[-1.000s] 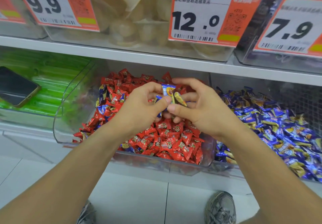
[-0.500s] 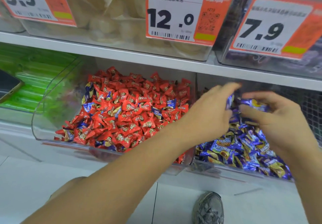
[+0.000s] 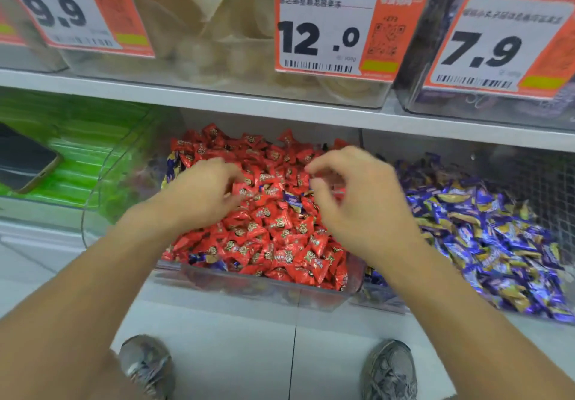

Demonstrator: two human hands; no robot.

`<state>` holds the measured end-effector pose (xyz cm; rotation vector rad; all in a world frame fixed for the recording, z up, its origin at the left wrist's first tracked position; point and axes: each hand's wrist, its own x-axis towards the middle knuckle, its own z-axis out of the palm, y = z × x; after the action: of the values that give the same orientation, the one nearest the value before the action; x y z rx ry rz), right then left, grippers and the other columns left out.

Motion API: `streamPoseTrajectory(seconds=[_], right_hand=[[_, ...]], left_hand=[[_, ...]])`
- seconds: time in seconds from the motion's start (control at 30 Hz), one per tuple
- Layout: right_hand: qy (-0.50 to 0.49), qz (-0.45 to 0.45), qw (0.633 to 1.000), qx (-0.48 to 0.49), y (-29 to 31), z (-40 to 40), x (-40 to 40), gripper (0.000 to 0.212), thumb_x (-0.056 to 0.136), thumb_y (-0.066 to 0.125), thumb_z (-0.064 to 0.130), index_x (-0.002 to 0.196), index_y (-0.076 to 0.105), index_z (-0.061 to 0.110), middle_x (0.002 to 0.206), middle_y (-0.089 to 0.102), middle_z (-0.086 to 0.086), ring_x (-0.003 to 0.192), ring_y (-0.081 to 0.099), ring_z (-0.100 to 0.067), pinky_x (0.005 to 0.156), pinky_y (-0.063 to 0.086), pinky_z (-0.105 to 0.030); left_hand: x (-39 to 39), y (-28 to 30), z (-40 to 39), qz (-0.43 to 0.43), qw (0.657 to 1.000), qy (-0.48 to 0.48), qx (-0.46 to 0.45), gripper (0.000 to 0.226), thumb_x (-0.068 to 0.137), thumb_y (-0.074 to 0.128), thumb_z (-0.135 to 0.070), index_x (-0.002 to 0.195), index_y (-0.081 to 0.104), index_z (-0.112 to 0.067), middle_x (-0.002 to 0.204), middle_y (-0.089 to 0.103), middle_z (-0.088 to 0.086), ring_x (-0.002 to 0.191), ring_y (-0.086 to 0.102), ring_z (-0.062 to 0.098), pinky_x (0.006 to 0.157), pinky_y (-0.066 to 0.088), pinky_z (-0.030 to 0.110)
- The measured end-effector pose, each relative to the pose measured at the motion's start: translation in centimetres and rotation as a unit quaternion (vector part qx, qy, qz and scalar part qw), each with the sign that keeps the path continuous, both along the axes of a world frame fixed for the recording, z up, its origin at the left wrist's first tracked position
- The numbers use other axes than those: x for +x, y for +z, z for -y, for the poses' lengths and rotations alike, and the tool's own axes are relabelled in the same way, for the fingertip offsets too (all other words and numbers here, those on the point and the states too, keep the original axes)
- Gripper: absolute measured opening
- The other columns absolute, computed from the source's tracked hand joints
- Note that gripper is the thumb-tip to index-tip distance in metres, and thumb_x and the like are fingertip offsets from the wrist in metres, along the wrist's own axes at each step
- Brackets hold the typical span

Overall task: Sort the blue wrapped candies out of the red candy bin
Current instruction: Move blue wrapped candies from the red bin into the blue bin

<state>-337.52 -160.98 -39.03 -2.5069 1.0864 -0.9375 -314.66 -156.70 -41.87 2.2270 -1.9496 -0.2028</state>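
Your left hand [image 3: 202,194] and right hand [image 3: 361,210] both hover over the red candy bin [image 3: 102,182], palms down, apart from each other. The fingers of each hand are loosely curled and slightly spread; neither hand visibly pinches a candy, though motion blur on the fingertips limits certainty.

Blue wrapped candies remain among the red candies [image 3: 273,228]:
- One blue wrapped candy [image 3: 291,197] lies between your two hands, just below and beside your right fingertips [image 3: 314,171], and to the right of your left fingertips [image 3: 233,182].
- Further blue wrappers [image 3: 171,166] sit along the bin's left wall, just beyond your left knuckles.
- A few more [image 3: 214,262] lie at the front edge, below your left wrist.

The blue candy bin [image 3: 497,228] stands to the right of your right hand, touching the red bin's side. A price tag [image 3: 336,26] reading 12.0 hangs above your fingers.
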Motion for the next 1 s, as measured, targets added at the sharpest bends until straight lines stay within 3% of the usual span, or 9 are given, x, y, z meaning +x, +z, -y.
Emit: streamPoseTrajectory(seconds=[0.1,0.27,0.4,0.5,0.63,0.73,0.8,0.9,1.0], right_hand=[[0.025,-0.144,0.988,0.050,-1.4,0.4,3.3,0.027,0.090,0.059,0.013,0.115,0.063,0.022,0.110,0.057,-0.004,0.100,0.059,-0.026,0.087,0.048,-0.034],[-0.010,-0.298,0.952,0.075,-3.9,1.6,7.3,0.038,0.089,0.059,0.008,0.126,0.053,0.010,0.121,0.051,-0.014,0.111,0.055,-0.033,0.086,0.046,-0.038],[-0.024,-0.291,0.949,0.120,-3.3,3.0,8.2,0.024,0.085,0.063,0.004,0.108,0.067,0.012,0.107,0.067,-0.013,0.097,0.066,-0.032,0.083,0.055,-0.037],[-0.015,-0.242,0.959,0.145,-1.8,4.3,6.8,0.009,0.088,0.071,0.016,0.095,0.070,0.022,0.092,0.069,-0.001,0.083,0.065,-0.019,0.076,0.051,-0.027],[0.024,-0.179,0.969,0.168,0.4,4.9,5.0,0.013,0.085,0.076,0.027,0.090,0.064,0.030,0.082,0.065,0.012,0.068,0.061,0.002,0.062,0.041,-0.009],[0.003,-0.153,0.977,0.149,0.7,5.5,4.4,0.012,0.087,0.073,0.020,0.096,0.067,0.025,0.094,0.069,0.009,0.080,0.063,-0.009,0.067,0.041,-0.009],[-0.018,-0.184,0.977,0.107,0.4,5.9,4.4,0.022,0.089,0.061,0.003,0.098,0.069,0.021,0.105,0.066,0.002,0.088,0.060,-0.014,0.073,0.042,-0.016],[-0.054,-0.255,0.961,0.090,-0.4,6.3,4.4,0.038,0.081,0.047,-0.009,0.090,0.066,0.022,0.107,0.060,-0.005,0.088,0.058,-0.023,0.075,0.046,-0.027],[-0.072,-0.301,0.947,0.092,-0.5,6.6,4.5,0.018,0.090,0.059,0.004,0.093,0.063,0.020,0.105,0.062,-0.007,0.087,0.059,-0.024,0.072,0.044,-0.028]], left_hand=[[1.8,-0.5,-0.7,-0.002,0.999,0.006,0.046,0.033,0.080,0.077,-0.025,0.110,0.068,-0.017,0.099,0.070,0.004,0.093,0.064,0.020,0.082,0.051,0.030],[3.3,-1.0,-1.4,-0.050,0.999,0.015,0.007,0.023,0.075,0.081,-0.019,0.096,0.070,-0.018,0.084,0.066,-0.006,0.081,0.064,0.015,0.074,0.052,0.029],[4.1,-0.7,-2.1,-0.082,0.995,0.040,-0.052,0.018,0.078,0.077,-0.021,0.091,0.064,-0.022,0.078,0.064,-0.010,0.075,0.062,0.012,0.074,0.053,0.030],[3.2,0.3,-1.9,-0.132,0.984,0.028,-0.114,0.015,0.081,0.072,-0.019,0.090,0.060,-0.022,0.078,0.065,-0.010,0.073,0.062,0.008,0.064,0.045,0.017],[0.7,-0.1,-0.7,-0.183,0.979,-0.037,-0.076,0.026,0.089,0.061,-0.011,0.112,0.052,-0.019,0.093,0.064,-0.003,0.082,0.059,0.013,0.071,0.045,0.028],[-2.0,-1.3,0.6,-0.158,0.985,-0.067,-0.020,0.042,0.088,0.052,-0.008,0.129,0.042,-0.014,0.120,0.056,0.008,0.109,0.053,0.024,0.087,0.044,0.037],[-3.6,-1.7,1.5,-0.109,0.992,-0.067,-0.013,0.047,0.085,0.055,-0.013,0.130,0.042,-0.011,0.126,0.049,0.011,0.117,0.047,0.028,0.097,0.042,0.042],[-4.0,-2.2,2.5,-0.075,0.996,-0.050,-0.012,0.040,0.087,0.056,-0.022,0.125,0.048,-0.011,0.122,0.048,0.012,0.113,0.049,0.030,0.092,0.045,0.040],[-2.7,-2.3,2.7,-0.126,0.991,-0.051,-0.011,0.028,0.092,0.060,-0.024,0.119,0.059,-0.018,0.111,0.046,0.004,0.103,0.057,0.026,0.081,0.042,0.030]])
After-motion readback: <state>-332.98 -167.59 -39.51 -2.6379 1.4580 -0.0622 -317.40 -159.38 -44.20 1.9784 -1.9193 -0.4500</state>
